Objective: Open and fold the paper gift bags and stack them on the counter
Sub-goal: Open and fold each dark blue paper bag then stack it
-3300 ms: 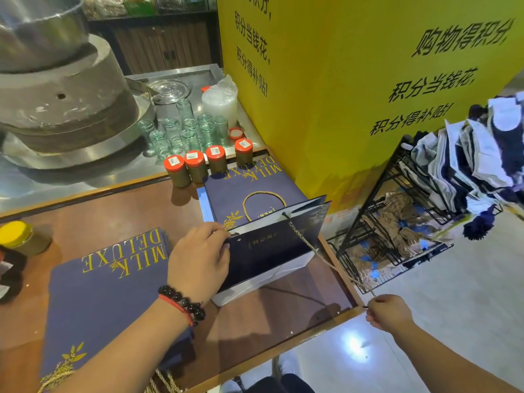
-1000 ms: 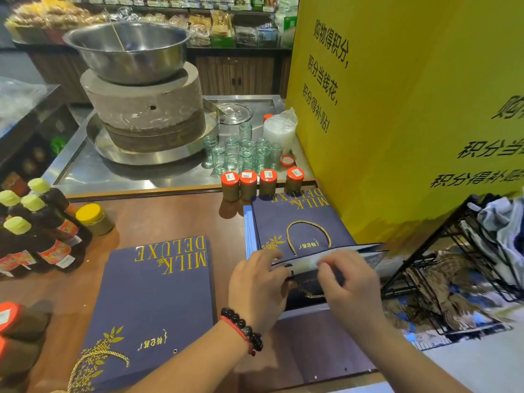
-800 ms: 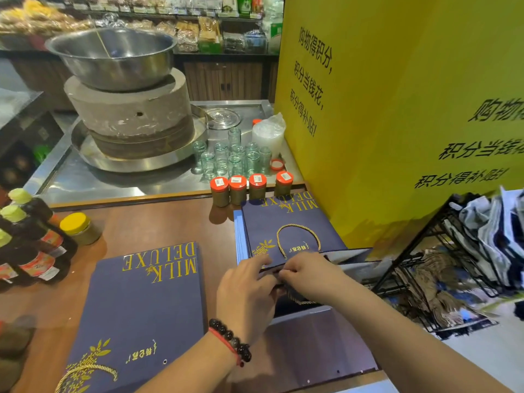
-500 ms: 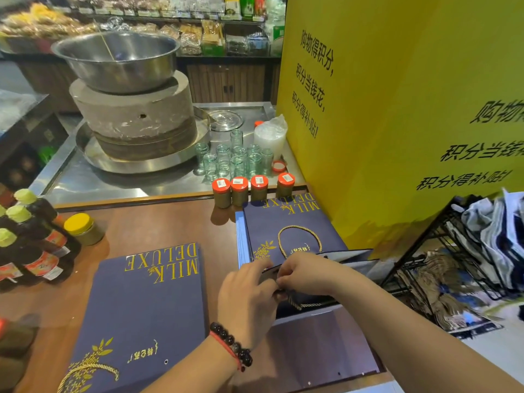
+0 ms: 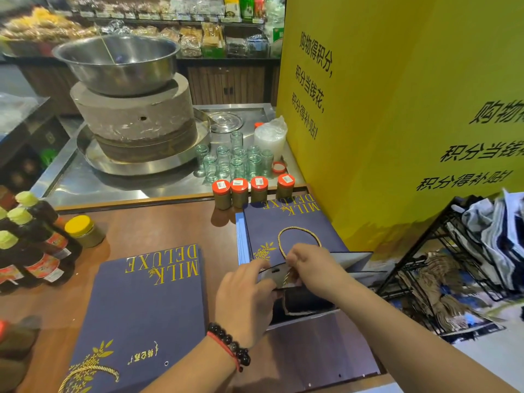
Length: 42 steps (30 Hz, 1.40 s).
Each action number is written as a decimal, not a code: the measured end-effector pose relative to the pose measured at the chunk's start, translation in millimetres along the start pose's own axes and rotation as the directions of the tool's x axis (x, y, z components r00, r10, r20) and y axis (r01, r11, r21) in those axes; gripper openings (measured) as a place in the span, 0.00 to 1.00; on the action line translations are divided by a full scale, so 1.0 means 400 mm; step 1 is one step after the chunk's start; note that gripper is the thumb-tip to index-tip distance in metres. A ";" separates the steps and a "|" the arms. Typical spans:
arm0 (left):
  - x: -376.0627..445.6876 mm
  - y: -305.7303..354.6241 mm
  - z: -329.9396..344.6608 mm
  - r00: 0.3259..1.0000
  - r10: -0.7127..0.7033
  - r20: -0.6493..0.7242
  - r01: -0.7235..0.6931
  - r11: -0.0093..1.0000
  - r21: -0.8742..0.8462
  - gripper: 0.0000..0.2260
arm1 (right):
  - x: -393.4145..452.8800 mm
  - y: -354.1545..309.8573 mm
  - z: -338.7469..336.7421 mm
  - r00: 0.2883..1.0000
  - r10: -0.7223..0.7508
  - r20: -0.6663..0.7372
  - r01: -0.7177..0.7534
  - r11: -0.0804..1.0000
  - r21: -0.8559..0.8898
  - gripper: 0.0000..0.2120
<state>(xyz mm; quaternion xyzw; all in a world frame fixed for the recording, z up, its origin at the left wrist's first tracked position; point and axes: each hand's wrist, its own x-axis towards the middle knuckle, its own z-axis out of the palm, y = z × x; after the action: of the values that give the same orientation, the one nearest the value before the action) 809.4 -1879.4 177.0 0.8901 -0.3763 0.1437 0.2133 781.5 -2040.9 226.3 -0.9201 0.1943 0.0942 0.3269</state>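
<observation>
On the brown wooden counter [image 5: 158, 225], I'm pinching the gold cord handle [image 5: 286, 276] with my right hand [image 5: 312, 268] — my left hand [image 5: 243, 299], beside it, gripping the open navy paper gift bag [image 5: 306, 304] — best threading slowly.

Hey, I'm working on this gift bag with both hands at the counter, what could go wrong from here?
1. The right hand pinches the gold cord handle while the left hand holds the open bag's rim; a hard tug might tear the paper at the cord hole.
2. The orange-lidded jars stand right at the far edge of the flat bag stack; pushing the stack away could topple them.
3. The open bag sits near the counter's right edge and may slide off.
</observation>
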 end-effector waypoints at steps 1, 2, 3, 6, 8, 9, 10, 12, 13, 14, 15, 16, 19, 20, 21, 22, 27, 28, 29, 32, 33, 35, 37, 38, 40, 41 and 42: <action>0.001 -0.001 -0.002 1.000 -0.013 0.014 0.013 1.000 -0.004 0.10 | 0.002 0.008 -0.006 0.998 -0.002 -0.061 0.006 0.998 0.063 0.10; 0.002 -0.003 -0.001 0.999 -0.028 0.027 0.028 1.000 -0.014 0.10 | 0.002 0.015 -0.014 0.994 0.003 -0.112 0.012 0.992 0.124 0.12; 0.004 -0.005 -0.001 0.998 -0.042 0.036 0.042 0.999 -0.020 0.10 | 0.002 0.024 -0.022 0.987 0.012 -0.161 0.018 0.983 0.184 0.13; 0.009 -0.009 0.003 0.996 -0.067 0.054 0.069 0.997 -0.035 0.09 | -0.003 0.046 -0.045 0.950 0.020 -0.313 0.054 0.973 0.226 0.13; 0.009 -0.009 0.004 0.997 -0.063 0.048 0.065 0.997 -0.044 0.09 | -0.010 0.058 -0.050 0.929 0.009 -0.369 0.076 0.974 0.215 0.12; 0.008 -0.009 0.003 0.997 -0.059 0.043 0.061 0.997 -0.046 0.09 | -0.017 0.063 -0.046 0.920 0.002 -0.392 0.090 0.972 0.217 0.10; 0.008 -0.009 0.002 0.998 -0.053 0.041 0.055 0.998 -0.041 0.09 | -0.029 0.065 -0.038 0.907 -0.001 -0.422 0.102 0.971 0.217 0.06; 0.008 -0.008 0.001 0.998 -0.047 0.041 0.048 0.998 -0.028 0.08 | -0.063 0.064 -0.007 0.861 -0.016 -0.509 0.138 0.969 0.203 0.02; 0.008 -0.009 0.002 0.998 -0.045 0.039 0.045 0.999 -0.024 0.07 | -0.084 0.062 0.013 0.835 -0.040 -0.549 0.160 0.972 0.172 0.03; 0.009 -0.011 0.005 0.998 -0.043 0.039 0.044 0.999 -0.021 0.07 | -0.104 0.058 0.034 0.821 -0.076 -0.566 0.174 0.977 0.121 0.02; 0.009 -0.012 0.007 0.998 -0.044 0.041 0.044 0.999 -0.016 0.06 | -0.121 0.053 0.057 0.824 -0.120 -0.554 0.184 0.981 0.061 0.04; 0.008 -0.014 0.010 0.998 -0.046 0.044 0.046 0.999 -0.012 0.05 | -0.131 0.049 0.081 0.854 -0.149 -0.498 0.175 0.984 0.007 0.07; 0.007 -0.017 0.012 0.998 -0.041 0.047 0.042 0.999 -0.012 0.03 | -0.124 0.050 0.143 0.970 -0.067 -0.234 0.054 0.997 -0.063 0.13; 0.006 -0.017 0.013 0.998 -0.035 0.048 0.036 0.999 -0.012 0.03 | -0.116 0.053 0.157 0.986 -0.025 -0.165 0.020 0.999 -0.033 0.13; 0.005 -0.016 0.013 0.998 -0.030 0.046 0.031 0.999 -0.011 0.03 | -0.109 0.055 0.167 0.993 -0.003 -0.118 0.008 0.999 0.035 0.12; 0.004 -0.017 0.014 0.999 -0.028 0.046 0.028 1.000 -0.010 0.03 | -0.106 0.055 0.175 0.996 -0.002 -0.090 0.013 0.994 0.112 0.10; 0.006 -0.019 0.016 0.999 -0.041 0.001 0.041 0.997 -0.058 0.03 | -0.119 0.048 0.190 0.990 -0.142 0.002 0.141 0.985 0.098 0.05; 0.008 -0.017 0.012 0.999 -0.047 -0.011 0.046 0.997 -0.067 0.03 | -0.125 0.050 0.193 0.980 -0.188 0.059 0.188 0.982 0.001 0.06; 0.010 -0.016 0.009 0.998 -0.052 -0.022 0.050 0.996 -0.072 0.06 | -0.134 0.054 0.199 0.962 -0.235 0.138 0.252 0.959 -0.125 0.08; 0.014 -0.018 0.005 0.997 -0.067 -0.034 0.063 0.992 -0.106 0.16 | -0.163 0.053 0.221 0.897 -0.331 0.295 0.403 0.884 -0.235 0.12; 0.013 -0.020 0.005 0.997 -0.068 -0.031 0.063 0.990 -0.123 0.19 | -0.170 0.052 0.224 0.895 -0.334 0.295 0.406 0.885 -0.227 0.12; 0.011 -0.023 0.004 0.997 -0.068 -0.025 0.064 0.988 -0.140 0.22 | -0.175 0.051 0.222 0.902 -0.320 0.290 0.394 0.884 -0.251 0.13; 0.009 -0.025 0.005 0.998 -0.065 -0.012 0.062 0.990 -0.127 0.22 | -0.178 0.048 0.218 0.903 -0.321 0.286 0.395 0.882 -0.258 0.14; 0.010 -0.025 0.004 0.998 -0.058 0.008 0.059 0.993 -0.107 0.20 | -0.181 0.044 0.214 0.901 -0.321 0.291 0.399 0.876 -0.271 0.13; 0.014 -0.023 -0.003 0.996 -0.053 0.073 0.056 0.998 -0.033 0.14 | -0.189 0.044 0.209 0.908 -0.306 0.284 0.388 0.871 -0.300 0.13; 0.015 -0.021 -0.006 0.994 -0.050 0.101 0.051 0.999 -0.004 0.11 | -0.191 0.047 0.207 0.922 -0.292 0.254 0.368 0.866 -0.339 0.14; 0.016 -0.020 -0.010 0.992 -0.041 0.118 0.040 0.999 0.012 0.08 | -0.194 0.053 0.205 0.941 -0.281 0.191 0.334 0.868 -0.368 0.14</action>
<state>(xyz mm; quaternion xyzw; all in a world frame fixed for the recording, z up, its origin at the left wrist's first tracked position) 819.3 -1876.3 180.8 0.9054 -0.3696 0.0882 0.1894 698.4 -1980.6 174.7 -0.9778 0.0001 0.1386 0.1574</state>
